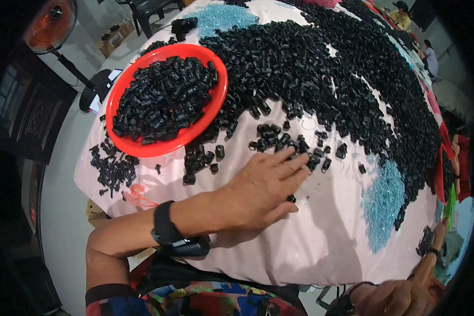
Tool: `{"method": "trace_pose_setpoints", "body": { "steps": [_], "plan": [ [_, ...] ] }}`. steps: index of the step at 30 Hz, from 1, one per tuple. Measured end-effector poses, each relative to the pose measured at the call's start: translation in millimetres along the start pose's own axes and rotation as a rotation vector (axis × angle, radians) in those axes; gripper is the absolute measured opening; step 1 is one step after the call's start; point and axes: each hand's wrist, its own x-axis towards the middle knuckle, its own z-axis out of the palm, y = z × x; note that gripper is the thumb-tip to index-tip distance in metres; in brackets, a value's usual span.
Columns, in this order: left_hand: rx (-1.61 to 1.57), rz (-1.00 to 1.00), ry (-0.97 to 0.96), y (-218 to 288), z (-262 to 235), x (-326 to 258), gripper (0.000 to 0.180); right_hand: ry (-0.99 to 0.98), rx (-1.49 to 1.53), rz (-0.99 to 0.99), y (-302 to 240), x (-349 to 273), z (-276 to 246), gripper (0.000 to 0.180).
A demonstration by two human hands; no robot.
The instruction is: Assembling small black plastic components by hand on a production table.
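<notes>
Left hand (268,187) spread; black pieces (285,139) lie just beyond (probably touching, partly hidden).

Cloth (395,263) brightly lit; soft shadow beside the left hand (263,184); edges black, fisheye-bent.

Looked like a small hand-work workshop, set up in a plain, partly domestic-looking room; broad pink-covered counter (321,258) spread with loose black plastic parts (321,63), many much alike, in bulk beyond household use; red basin (223,79) piled with more of them; drifts of tiny pale-blue pieces (387,205) on the same surface; two people (431,59) showed beyond the far right edge; homelier signs at left: dark panelled door (31,110), pedestal fan (50,23), dark chair (152,10), cardboard box (116,38).
</notes>
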Motion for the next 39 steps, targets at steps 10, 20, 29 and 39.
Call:
{"method": "trace_pose_setpoints", "body": {
  "steps": [10, 20, 29, 39],
  "plan": [
    [0.115, -0.036, 0.085, -3, 5, 42, 0.047, 0.143, -0.938, 0.095, 8, -56, -33, 0.015],
    [-0.032, -0.067, 0.043, -5, -14, 18, 0.030, 0.665, -1.195, 0.606, 66, -38, -140, 0.021],
    [0.049, 0.010, -0.146, -2, 8, 30, 0.054, 0.573, -1.463, 0.507, 60, -42, -150, 0.018],
    [0.001, -0.040, -0.095, 2, -4, 29, 0.031, 0.420, -1.505, 0.568, 59, -46, -153, 0.018]
  ]
}}
